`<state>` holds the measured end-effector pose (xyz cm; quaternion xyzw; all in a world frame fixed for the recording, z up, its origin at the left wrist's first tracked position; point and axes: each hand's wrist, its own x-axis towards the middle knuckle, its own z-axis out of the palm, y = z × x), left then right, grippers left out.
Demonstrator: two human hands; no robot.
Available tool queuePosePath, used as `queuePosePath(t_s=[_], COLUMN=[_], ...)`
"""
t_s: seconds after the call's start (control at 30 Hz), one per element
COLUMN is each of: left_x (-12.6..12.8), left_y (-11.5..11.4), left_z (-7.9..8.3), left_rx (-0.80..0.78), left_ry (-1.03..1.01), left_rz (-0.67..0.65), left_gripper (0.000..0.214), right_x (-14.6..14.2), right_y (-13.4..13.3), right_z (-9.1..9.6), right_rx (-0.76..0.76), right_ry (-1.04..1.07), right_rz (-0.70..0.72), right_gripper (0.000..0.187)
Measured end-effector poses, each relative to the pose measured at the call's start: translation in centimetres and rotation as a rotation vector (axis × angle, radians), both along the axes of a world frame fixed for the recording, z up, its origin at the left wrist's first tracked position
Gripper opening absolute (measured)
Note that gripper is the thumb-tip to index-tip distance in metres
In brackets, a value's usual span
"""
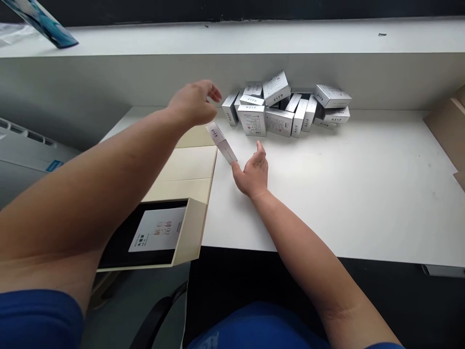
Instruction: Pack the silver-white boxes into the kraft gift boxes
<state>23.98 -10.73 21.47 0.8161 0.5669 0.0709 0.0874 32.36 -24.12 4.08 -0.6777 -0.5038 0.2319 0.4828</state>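
Hands apart over a white tabletop, both bare. Left hand farther back, raised, with fingers loosely bent and a small gap between fingers and thumb. Right hand nearer, spread, with fingers pointing toward the back and thumb out to the left. Between the two, a single white printed carton, tilted, with upper end just below the left hand and lower end right at the right thumb; impossible to tell whether pressed by the thumb or only beside it. Just behind and to the right, a jumbled pile of white printed cartons, some upright, some flat or leaning, close against a grey back panel. At lower left, under the left forearm, an open cream gift box with a black interior, a white printed card inside, and a cream lid folded back toward the carton. Far right, a brown cardboard box.
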Motion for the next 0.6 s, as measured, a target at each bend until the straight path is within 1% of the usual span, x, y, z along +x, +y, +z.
queuePosePath(t_s=[0.07,0.1,0.23,0.3,0.37,0.4,0.47,0.6], left_x=[1.6,2.6,5.9,6.7,6.8,6.7,6.4,6.1], left_y=[-0.1,-0.1,0.5,1.2,1.8,1.9,1.8,0.1], left_z=[0.3,0.3,-0.4,-0.9,-1.4,-1.5,-1.4,-0.4], left_rx=[0.06,0.065,-0.002,-0.016,0.022,0.046,0.058,0.025], left_ry=[-0.04,-0.025,0.18,0.247,0.276,0.284,0.284,0.269], left_rz=[-0.047,-0.077,-0.182,-0.224,-0.264,-0.273,-0.26,-0.188], left_gripper=[0.053,0.057,0.088,0.102,0.109,0.108,0.098,0.078], right_x=[0.0,0.0,0.1,0.1,0.1,0.1,0.0,0.1], right_y=[-0.1,-0.1,0.0,0.1,0.1,0.1,0.0,0.0], right_z=[0.1,0.1,0.1,0.2,0.2,0.3,0.3,0.3], right_rx=[-0.001,-0.001,0.001,-0.005,-0.016,-0.022,-0.027,-0.021], right_ry=[0.002,0.004,0.0,-0.017,-0.04,-0.051,-0.065,-0.035], right_rz=[-0.004,-0.005,-0.006,-0.004,-0.002,-0.003,-0.003,0.019], right_gripper=[0.088,0.088,0.088,0.089,0.092,0.094,0.097,0.092])
